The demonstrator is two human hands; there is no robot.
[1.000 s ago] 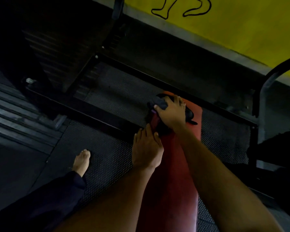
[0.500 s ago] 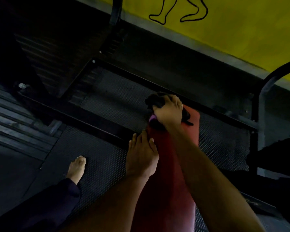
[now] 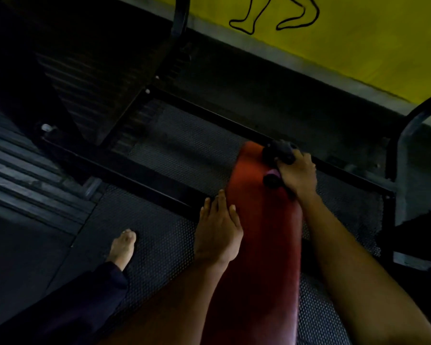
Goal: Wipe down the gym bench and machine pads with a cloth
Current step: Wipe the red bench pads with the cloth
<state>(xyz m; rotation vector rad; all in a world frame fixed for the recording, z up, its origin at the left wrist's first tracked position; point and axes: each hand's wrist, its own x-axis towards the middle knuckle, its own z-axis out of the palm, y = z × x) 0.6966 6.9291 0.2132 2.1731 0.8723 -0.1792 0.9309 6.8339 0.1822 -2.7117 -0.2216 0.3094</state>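
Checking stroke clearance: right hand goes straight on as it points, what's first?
The right hand, gripping the dark cloth, is at the far end of the red bench pad. Past that edge, the black frame bar comes first, though it may sit lower; depth unclear.

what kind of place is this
Most likely a gym: a long red padded bench with a dark cloth held on it, studded rubber floor matting, and a metal machine frame near a yellow wall.
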